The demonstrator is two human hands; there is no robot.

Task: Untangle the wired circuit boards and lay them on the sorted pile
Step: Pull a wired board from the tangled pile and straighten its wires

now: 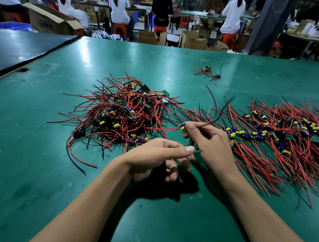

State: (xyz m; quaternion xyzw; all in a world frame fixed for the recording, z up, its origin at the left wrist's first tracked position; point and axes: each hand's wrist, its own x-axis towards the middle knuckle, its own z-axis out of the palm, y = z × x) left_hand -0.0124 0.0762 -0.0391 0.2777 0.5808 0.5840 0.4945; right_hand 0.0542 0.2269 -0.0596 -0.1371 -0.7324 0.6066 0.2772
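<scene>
right hand point(208, 141) pinches one wired board point(183, 129), leads trailing toward 1 o'clock, sorted pile point(286, 133) lying at its 3 o'clock so it's the nearer hand; left hand point(158, 156) loosely curled, can't tell if holding anything; tangle point(121, 114) at 10 o'clock.

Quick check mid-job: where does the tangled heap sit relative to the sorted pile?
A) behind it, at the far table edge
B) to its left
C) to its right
B: the tangled heap lies left of the sorted pile, whose wires run roughly parallel, and the right hand holds a wired board between them.
</scene>
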